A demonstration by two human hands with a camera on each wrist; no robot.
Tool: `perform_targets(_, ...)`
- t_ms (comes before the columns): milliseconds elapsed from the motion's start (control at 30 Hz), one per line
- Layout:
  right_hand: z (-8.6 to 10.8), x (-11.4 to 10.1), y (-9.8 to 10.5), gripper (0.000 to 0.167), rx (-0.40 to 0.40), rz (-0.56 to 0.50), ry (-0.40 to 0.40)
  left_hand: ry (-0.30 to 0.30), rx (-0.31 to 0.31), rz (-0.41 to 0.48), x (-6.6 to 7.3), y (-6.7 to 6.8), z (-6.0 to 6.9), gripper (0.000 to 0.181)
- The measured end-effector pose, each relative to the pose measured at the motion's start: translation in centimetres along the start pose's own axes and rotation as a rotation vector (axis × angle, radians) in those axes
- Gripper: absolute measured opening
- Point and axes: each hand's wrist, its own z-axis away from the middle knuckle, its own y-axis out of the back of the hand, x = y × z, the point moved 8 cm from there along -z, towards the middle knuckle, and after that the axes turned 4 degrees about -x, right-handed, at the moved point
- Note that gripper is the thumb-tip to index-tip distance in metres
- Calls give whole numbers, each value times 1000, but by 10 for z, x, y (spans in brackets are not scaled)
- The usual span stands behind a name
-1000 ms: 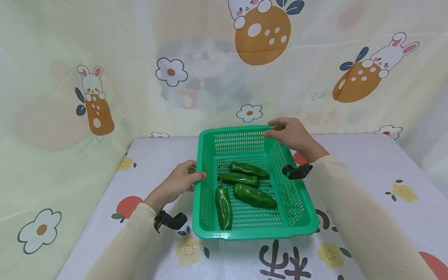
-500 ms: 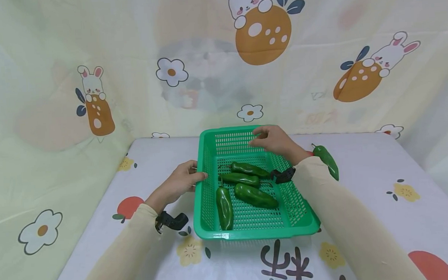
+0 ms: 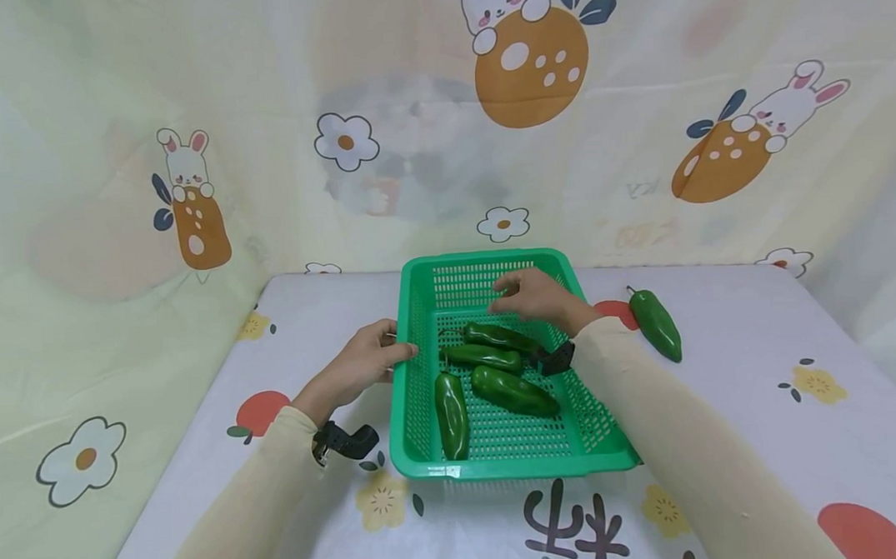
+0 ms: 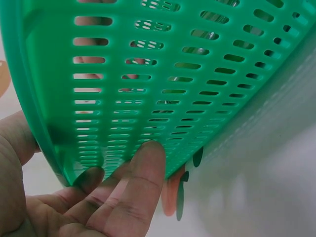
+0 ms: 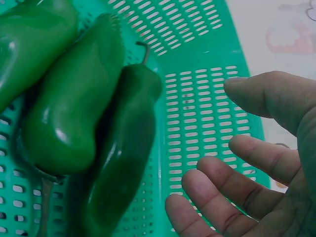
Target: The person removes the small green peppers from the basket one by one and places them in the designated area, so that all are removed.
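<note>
A green plastic basket with slotted walls stands on the table. Several green peppers lie on its floor, one of them upright along the left side. My left hand grips the basket's left rim, thumb over the edge and fingers against the outer wall, as the left wrist view shows. Over the far part of the basket hovers my right hand, holding nothing. In the right wrist view its fingers are spread and relaxed, apart from the nearest pepper. Another green pepper lies on the tablecloth right of the basket.
A white tablecloth printed with flowers and fruit covers the table. Behind it hangs a pale curtain with rabbit prints, and more curtain closes off the left and right sides.
My right hand has moved left and nearer, from the basket's far right corner to above the peppers. The pepper on the right has come into sight. My left hand keeps its grip.
</note>
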Motion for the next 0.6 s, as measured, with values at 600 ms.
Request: perform_targets(600,-5,3,-15,54,-57,192,-15,1,10,3,1,0,0,39)
